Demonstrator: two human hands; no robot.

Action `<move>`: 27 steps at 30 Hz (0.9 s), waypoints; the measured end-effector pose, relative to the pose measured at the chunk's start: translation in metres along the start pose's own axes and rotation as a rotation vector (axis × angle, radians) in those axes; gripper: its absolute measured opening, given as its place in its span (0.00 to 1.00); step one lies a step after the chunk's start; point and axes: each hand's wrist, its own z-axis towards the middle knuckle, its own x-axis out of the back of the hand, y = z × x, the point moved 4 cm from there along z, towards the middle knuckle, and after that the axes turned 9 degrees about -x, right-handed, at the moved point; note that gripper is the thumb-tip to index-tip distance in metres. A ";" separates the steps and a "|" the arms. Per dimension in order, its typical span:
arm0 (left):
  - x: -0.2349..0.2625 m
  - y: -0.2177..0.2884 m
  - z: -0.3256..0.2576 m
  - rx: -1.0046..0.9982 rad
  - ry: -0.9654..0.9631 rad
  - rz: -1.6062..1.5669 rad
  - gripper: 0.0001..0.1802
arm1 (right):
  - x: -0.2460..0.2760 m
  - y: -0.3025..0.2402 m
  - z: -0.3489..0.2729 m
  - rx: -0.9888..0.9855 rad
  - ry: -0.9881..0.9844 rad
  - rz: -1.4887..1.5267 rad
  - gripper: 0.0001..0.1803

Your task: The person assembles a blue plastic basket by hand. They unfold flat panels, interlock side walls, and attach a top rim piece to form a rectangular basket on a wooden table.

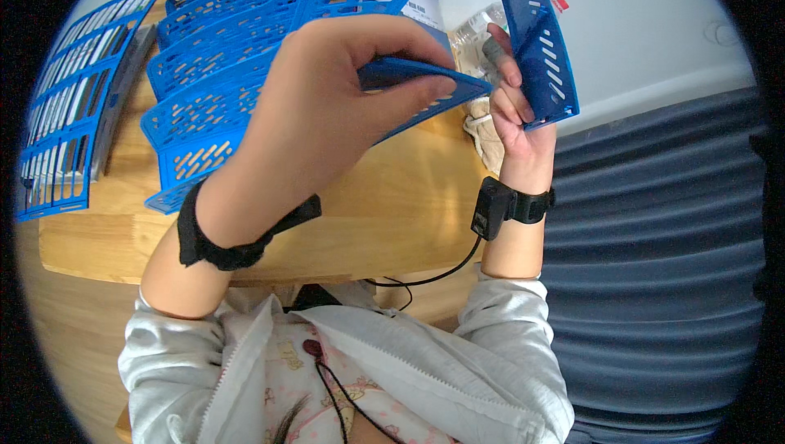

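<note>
My left hand (327, 92) reaches over several blue slotted plastic panels (217, 76), which stand in overlapping rows like a file rack. Its thumb and fingers pinch a blue plastic panel (473, 88); whether this piece joins the rows behind my hand is hidden. To the right, my right hand (517, 113) grips the lower end of a tall blue slotted panel (540, 43), holding it upright and slightly tilted. The two held panels come close together near my right fingers, but I cannot tell whether they touch.
A blue slotted grid (69, 105) stands at the left on the wooden table (384, 223). Behind my right hand are clear plastic wrapping (474, 31) and a beige cloth item (485, 141). A cable (441, 279) runs from my right wrist device (491, 207). Dark pleated fabric (654, 264) hangs right.
</note>
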 end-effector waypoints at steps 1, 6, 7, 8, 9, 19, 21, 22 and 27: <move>-0.001 0.001 -0.001 -0.006 0.002 0.000 0.07 | 0.001 0.001 0.000 -0.009 0.017 -0.018 0.26; -0.007 -0.001 -0.006 -0.065 0.026 -0.080 0.08 | 0.003 0.008 0.000 -0.057 0.131 -0.156 0.24; -0.006 -0.001 -0.006 -0.066 0.031 -0.083 0.08 | 0.003 0.008 0.000 -0.069 0.168 -0.184 0.23; -0.007 -0.002 -0.006 -0.076 0.035 -0.077 0.08 | 0.005 0.009 -0.001 -0.045 0.238 -0.280 0.22; -0.007 -0.003 -0.005 -0.087 0.040 -0.080 0.08 | 0.006 0.010 0.000 -0.027 0.282 -0.315 0.21; -0.008 -0.007 -0.009 -0.104 0.003 0.025 0.07 | 0.008 0.018 -0.002 -0.026 0.556 -0.346 0.18; -0.008 -0.008 -0.009 -0.112 -0.009 0.013 0.06 | 0.006 0.017 -0.002 -0.024 0.539 -0.369 0.18; -0.008 -0.008 -0.009 -0.114 -0.005 0.013 0.06 | 0.005 0.017 -0.002 -0.022 0.520 -0.385 0.18; -0.008 -0.008 -0.011 -0.122 0.002 0.013 0.06 | 0.009 0.013 -0.007 0.011 0.603 -0.347 0.15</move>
